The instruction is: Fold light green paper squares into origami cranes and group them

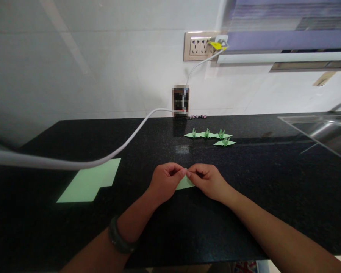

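Paper (184, 184), pale green, pinched between the left hand (166, 184) and the right hand (210, 182) above the middle of the black counter (165, 242). The hands meet nearly tip to tip at the top of the piece, thumbs and forefingers clamped on it; its visible part widens toward the near edge. Most of it lies behind the fingers, so the number of folds cannot be told, nor whether the piece touches the counter. A dark bracelet (121, 237) encircles the left wrist.

Beyond the right hand, three folded green cranes (207, 133) stand in a row with wings spread, their wingtips seeming to meet; a fourth crane (225, 142) stands just in front of the row's right end. To the left, flat green sheets (85, 185) lie well apart from the hands, their outline stepped at the lower right.

A white cable (136, 131) passes across the view above the sheets, its far end near a blurred-out device (180, 100) upright against the wall (116, 68). Beside the device lies a small beaded strand (198, 117). Upper right of it, a socket panel (196, 46) carries a plug with a yellow tag (216, 46). At far right, a metal sink (326, 132) is set into the counter.
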Motion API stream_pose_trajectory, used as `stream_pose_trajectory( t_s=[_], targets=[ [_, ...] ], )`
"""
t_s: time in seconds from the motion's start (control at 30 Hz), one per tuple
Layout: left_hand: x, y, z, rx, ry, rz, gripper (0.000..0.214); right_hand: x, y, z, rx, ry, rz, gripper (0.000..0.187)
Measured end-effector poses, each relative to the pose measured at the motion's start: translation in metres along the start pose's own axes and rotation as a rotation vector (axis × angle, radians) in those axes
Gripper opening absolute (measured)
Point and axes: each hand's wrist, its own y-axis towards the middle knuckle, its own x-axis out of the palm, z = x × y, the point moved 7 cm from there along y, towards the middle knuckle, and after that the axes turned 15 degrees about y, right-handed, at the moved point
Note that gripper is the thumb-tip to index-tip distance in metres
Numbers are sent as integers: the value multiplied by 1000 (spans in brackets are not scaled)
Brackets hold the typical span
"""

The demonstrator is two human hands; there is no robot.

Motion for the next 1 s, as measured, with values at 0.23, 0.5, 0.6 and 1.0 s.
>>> stream_pose_trajectory(
  t_s=[0.23,0.5,0.6,1.0],
  targets=[
    [-26,5,-14,-115,-93,225,25,-20,5,5,54,7,140,13],
    [-11,7,-28,-276,-470,128,25,-15,4,8,106,274,122,20],
    [4,4,-23,-300,-582,-45,23,0,0,2,74,382,8,16],
    [29,-4,-14,-382,-880,-355,16,10,-2,-3,55,646,-78,7]
  ],
)
